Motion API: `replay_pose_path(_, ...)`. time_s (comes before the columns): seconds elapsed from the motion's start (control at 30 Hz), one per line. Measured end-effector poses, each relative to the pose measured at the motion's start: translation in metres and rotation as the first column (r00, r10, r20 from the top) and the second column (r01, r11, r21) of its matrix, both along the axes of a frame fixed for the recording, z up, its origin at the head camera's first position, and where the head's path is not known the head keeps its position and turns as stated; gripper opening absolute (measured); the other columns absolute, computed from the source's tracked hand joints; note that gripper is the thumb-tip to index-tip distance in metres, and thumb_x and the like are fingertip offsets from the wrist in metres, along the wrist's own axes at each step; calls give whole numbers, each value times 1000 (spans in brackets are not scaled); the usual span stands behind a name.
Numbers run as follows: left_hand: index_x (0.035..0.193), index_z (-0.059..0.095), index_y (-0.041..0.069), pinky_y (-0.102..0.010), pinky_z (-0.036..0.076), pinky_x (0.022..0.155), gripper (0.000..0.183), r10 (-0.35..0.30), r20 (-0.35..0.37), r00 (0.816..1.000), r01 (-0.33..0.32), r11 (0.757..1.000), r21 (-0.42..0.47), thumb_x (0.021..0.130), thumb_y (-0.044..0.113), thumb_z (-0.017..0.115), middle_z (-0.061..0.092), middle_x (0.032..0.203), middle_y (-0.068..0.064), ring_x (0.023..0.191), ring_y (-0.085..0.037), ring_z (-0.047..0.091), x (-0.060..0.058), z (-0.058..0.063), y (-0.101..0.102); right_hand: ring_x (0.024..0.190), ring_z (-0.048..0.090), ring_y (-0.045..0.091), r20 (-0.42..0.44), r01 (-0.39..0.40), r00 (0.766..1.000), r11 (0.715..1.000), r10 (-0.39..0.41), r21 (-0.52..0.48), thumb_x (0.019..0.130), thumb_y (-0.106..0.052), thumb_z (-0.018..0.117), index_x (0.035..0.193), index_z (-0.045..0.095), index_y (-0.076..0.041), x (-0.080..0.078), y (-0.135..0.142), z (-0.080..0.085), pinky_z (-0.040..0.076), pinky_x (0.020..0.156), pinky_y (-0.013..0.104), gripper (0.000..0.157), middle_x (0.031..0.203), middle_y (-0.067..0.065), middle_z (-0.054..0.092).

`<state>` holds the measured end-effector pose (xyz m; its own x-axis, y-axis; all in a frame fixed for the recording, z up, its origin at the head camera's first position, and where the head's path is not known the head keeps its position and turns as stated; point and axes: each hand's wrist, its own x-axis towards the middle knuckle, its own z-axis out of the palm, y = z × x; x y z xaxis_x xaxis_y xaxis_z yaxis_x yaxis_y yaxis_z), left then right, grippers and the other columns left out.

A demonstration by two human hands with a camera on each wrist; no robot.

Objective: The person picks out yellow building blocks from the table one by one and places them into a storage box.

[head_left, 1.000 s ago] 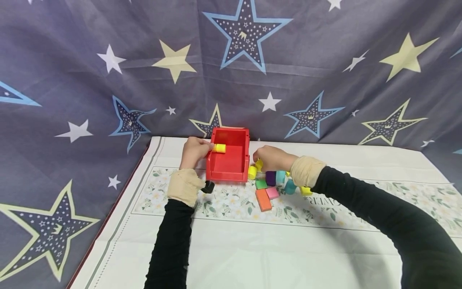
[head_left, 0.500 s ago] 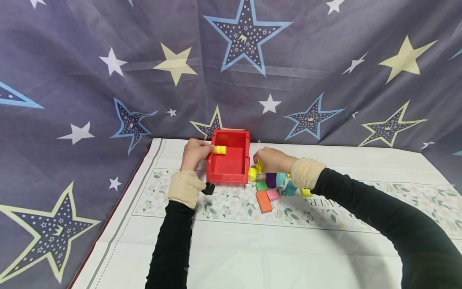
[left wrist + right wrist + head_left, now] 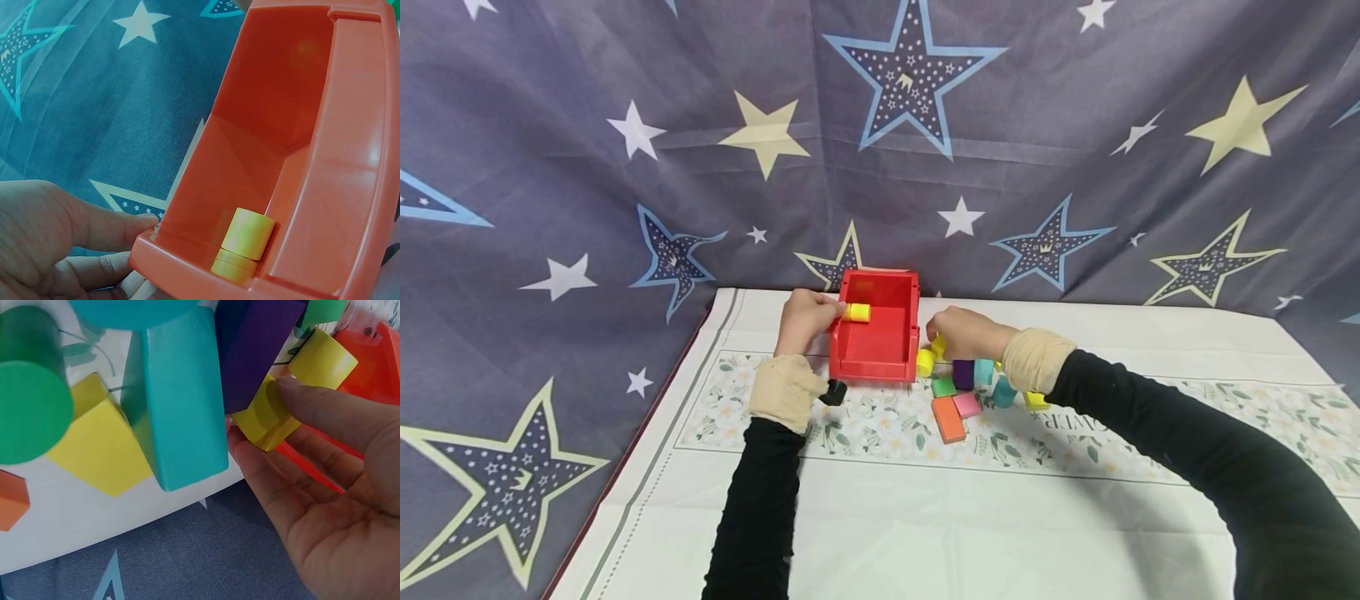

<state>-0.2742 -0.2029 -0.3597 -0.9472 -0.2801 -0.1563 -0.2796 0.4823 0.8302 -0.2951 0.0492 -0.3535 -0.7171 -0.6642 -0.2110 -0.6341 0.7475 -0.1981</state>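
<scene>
A red plastic bin (image 3: 874,369) stands near the back of the table. My left hand (image 3: 805,321) pinches its left wall between thumb and fingers, as the left wrist view shows at the rim (image 3: 181,270). Inside the bin, by that wall, lies a yellow cylinder (image 3: 248,234). Right of the bin, my right hand (image 3: 972,332) holds a small yellow block (image 3: 265,415) between thumb and fingertips; its full shape is partly covered by the thumb. Another yellow cylinder (image 3: 324,357) lies right beside that block, close to the bin's right wall.
Several blocks lie under and in front of my right forearm: purple (image 3: 962,373), teal (image 3: 1003,392), green (image 3: 943,385), pink (image 3: 967,403), orange (image 3: 948,419) and yellow (image 3: 1036,401). A black object (image 3: 832,392) sits by the left wrist. A star-patterned curtain (image 3: 1045,125) hangs behind the table.
</scene>
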Motion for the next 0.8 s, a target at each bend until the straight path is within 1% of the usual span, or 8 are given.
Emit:
replay_pose_path(0.07,110,76,-3,-42,58,91,29,-1,0,1000,1,1000,-2,95,20,66,73,111,-20,86,-27,69,0,0,0,102,70,29,1,-1,1000,1000,1,-2,85,0,77,119,73,0,0,0,-1,57,99,42,34,118,16,74)
replay_pose_path(0.3,113,73,-4,-46,57,97,29,8,23,1000,-10,998,60,96,19,66,71,114,-20,92,-29,66,0,2,1,100,70,29,-17,-11,1000,1000,11,-11,85,2,75,117,73,1,-1,1,-1,58,97,42,32,116,16,75)
replay_pose_path(0.4,111,74,-4,-46,57,96,28,8,14,1000,-9,999,49,96,19,66,71,111,-20,90,-27,65,0,2,1,98,69,29,-20,-8,1000,1000,8,-15,85,1,76,117,74,1,-2,1,2,58,96,42,32,115,16,75)
replay_pose_path(0.6,106,75,-4,-46,59,92,26,4,-8,1000,-3,1000,28,95,18,67,71,106,-20,83,-25,65,0,2,1,102,69,30,-22,-7,1000,1000,7,-20,86,-4,79,119,73,1,-3,2,12,59,96,41,34,118,16,74)
replay_pose_path(0.7,106,76,-3,-43,58,89,26,-3,-14,1000,3,1000,17,94,19,68,71,104,-18,84,-25,64,0,1,0,101,70,30,-28,2,1000,1000,-2,-13,86,-3,78,120,73,1,-2,2,16,60,93,41,34,118,17,74)
replay_pose_path(0.8,106,76,-2,-41,57,87,27,-4,-8,1000,4,1000,5,94,20,68,71,104,-18,87,-26,63,0,0,0,101,71,30,-24,28,999,1000,-28,-7,86,-2,78,122,72,0,-4,4,19,61,90,40,37,120,17,74)
